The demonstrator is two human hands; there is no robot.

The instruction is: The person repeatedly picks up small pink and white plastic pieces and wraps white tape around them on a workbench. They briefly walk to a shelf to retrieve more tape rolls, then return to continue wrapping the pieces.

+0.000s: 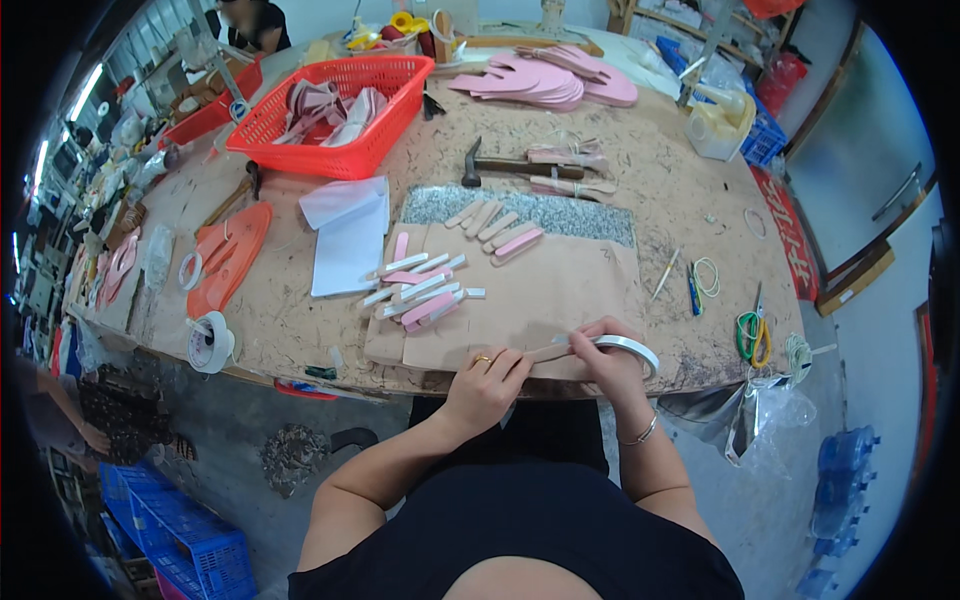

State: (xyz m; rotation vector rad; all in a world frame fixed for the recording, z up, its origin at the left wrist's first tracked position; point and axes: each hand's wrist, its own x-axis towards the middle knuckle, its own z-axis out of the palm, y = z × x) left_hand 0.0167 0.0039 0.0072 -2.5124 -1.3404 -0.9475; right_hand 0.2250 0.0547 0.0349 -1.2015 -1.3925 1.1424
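My left hand (490,385), a ring on one finger, is closed on one end of a narrow beige-pink strip (550,352) at the table's near edge. At the strip's other end my right hand (608,362) is closed round a roll of white tape (640,352). Whether tape lies along the strip is too small to tell. Beyond my left hand is a loose pile of small pink and white strips (425,290). Several beige strips (480,218) and a pink rounded strip (517,246) lie farther back on the brown paper (560,285).
Behind the paper lie a hammer (525,168) and a speckled slab (590,222). A red basket (390,140) holds pink pieces. Pink cut sheets (540,80) are stacked at the back. On the right are scissors (752,335); on the left, a tape roll (210,342) and an orange piece (232,260).
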